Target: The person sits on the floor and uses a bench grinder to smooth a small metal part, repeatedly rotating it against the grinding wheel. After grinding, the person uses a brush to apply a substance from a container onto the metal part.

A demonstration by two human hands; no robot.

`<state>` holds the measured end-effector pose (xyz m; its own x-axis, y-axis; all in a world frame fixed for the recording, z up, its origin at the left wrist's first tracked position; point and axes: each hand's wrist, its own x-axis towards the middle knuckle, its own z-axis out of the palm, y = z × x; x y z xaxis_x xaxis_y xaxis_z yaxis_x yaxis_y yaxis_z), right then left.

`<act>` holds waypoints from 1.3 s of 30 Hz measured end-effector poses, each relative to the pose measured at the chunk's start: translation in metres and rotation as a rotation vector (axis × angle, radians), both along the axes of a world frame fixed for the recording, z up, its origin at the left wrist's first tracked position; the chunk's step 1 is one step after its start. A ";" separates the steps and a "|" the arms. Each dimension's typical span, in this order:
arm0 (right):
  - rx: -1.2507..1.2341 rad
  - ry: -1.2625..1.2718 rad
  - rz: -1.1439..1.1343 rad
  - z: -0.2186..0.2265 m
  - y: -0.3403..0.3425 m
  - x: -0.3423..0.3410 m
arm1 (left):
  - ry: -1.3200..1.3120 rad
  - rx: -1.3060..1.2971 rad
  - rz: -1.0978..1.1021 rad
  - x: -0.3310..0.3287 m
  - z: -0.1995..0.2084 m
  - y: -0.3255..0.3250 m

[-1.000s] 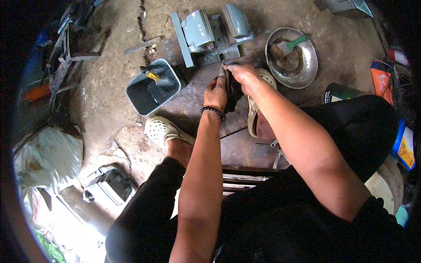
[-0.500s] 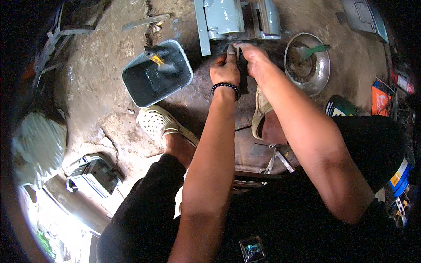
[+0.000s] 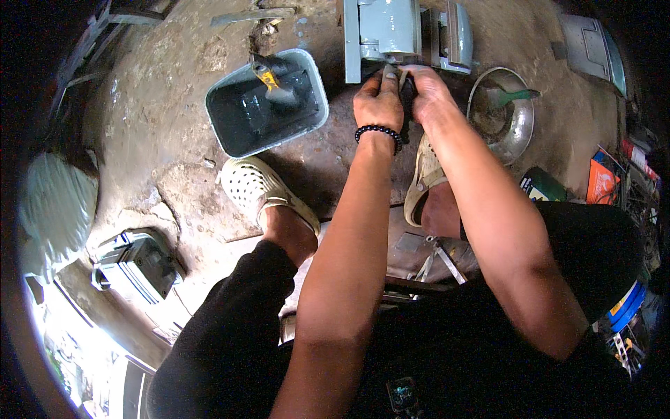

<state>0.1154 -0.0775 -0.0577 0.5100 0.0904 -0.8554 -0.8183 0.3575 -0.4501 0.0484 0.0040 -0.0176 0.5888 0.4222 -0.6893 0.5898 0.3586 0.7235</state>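
A glossy grey-blue painted metal machine part [image 3: 389, 28] stands on the floor at the top middle, with a flat upright plate on its left side. Both my hands meet at its near end. My left hand [image 3: 379, 103], with a black bead bracelet at the wrist, is closed, thumb stretched forward along the top. Close beside it on the right, my right hand [image 3: 428, 92] has its fingers bent inward toward the same spot. Something dark shows between the hands, but its kind and most of the fingertips are hidden.
Left of my hands lies a grey plastic tub [image 3: 222, 143] with dark contents and a yellow-handled brush [image 3: 266, 75]. On the right is a metal bowl [image 3: 525, 133] with a green-handled tool [image 3: 518, 96]. My cream clogs [image 3: 262, 188] flank the work. Metal tools [image 3: 447, 262] lie behind.
The whole view has shifted, so the machine part, tub and bowl appear farther right. My hands stay together at the near end of the part, with only a slight change of finger position.
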 end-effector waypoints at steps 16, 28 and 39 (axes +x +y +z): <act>-0.071 0.037 -0.069 0.023 0.004 -0.005 | -0.118 -0.133 0.085 -0.006 -0.013 -0.007; -0.116 0.065 0.098 0.035 -0.024 -0.036 | 0.036 0.013 -0.042 -0.035 0.002 -0.024; -0.241 -0.007 0.211 -0.002 -0.026 -0.034 | 0.196 0.077 -0.109 -0.040 -0.015 -0.018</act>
<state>0.0812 -0.1037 -0.0595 0.5072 -0.0098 -0.8618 -0.8598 0.0623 -0.5068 0.0088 -0.0143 -0.0328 0.4922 0.4191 -0.7629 0.7537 0.2333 0.6145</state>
